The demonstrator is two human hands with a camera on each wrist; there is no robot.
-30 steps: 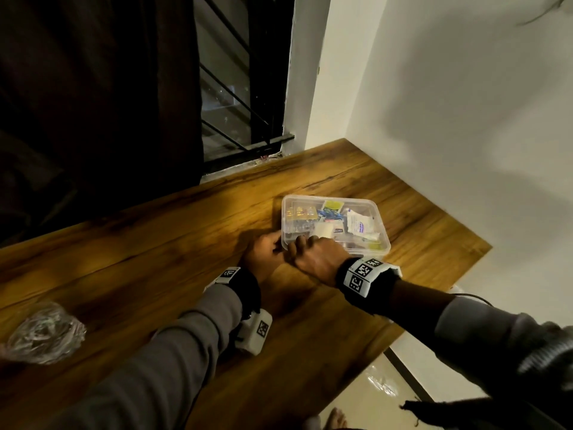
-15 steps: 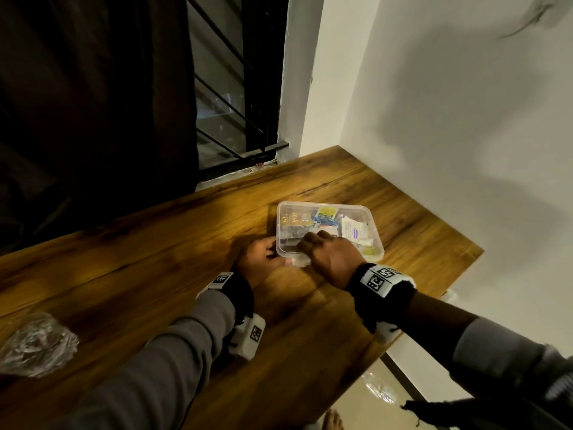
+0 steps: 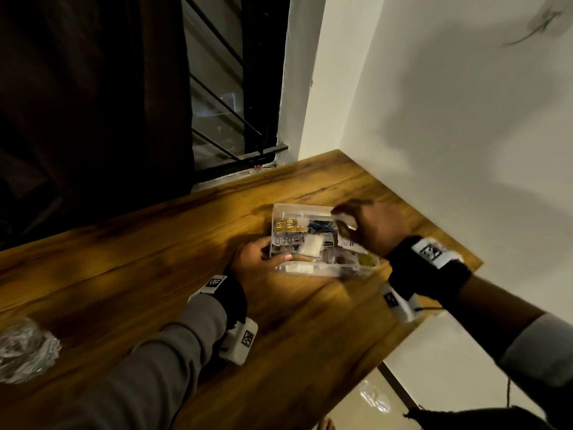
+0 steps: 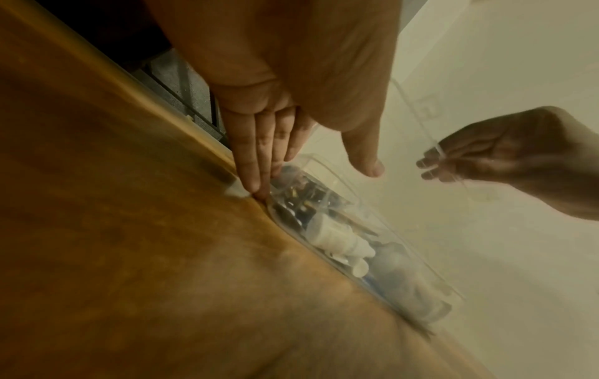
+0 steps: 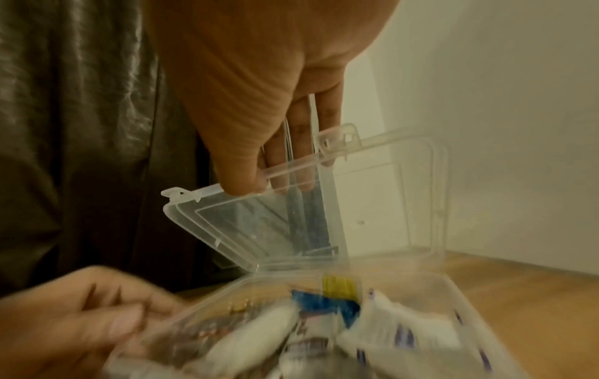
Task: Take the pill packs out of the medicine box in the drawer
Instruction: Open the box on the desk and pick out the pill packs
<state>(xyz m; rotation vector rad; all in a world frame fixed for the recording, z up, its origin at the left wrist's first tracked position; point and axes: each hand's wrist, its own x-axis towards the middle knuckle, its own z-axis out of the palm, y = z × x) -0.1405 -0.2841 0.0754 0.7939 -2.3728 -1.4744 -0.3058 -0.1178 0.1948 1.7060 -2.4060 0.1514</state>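
A clear plastic medicine box [image 3: 325, 271] sits on the wooden table [image 3: 155, 274], filled with pill packs [image 3: 286, 234] and white sachets. My left hand [image 3: 257, 259] rests at its near left corner. In the left wrist view its straight fingers [image 4: 259, 159] press the box wall [image 4: 340, 243] and the thumb reaches over the rim. My right hand [image 3: 372, 225] hovers over the right side of the box. In the right wrist view it [image 5: 262, 179] pinches the clear hinged lid [image 5: 291, 220], raised off the box. Yellow and blue packs [image 5: 337, 295] show beneath.
A crumpled clear plastic bag [image 3: 24, 349] lies at the table's left end. A white wall [image 3: 434, 150] runs along the far right side, and a barred window [image 3: 223, 113] is behind. The table's near edge drops to the floor [image 3: 372, 398].
My right hand went from the box's near edge up and to the right, taking the lid with it, so the box now stands open. My left hand stayed at the box's corner.
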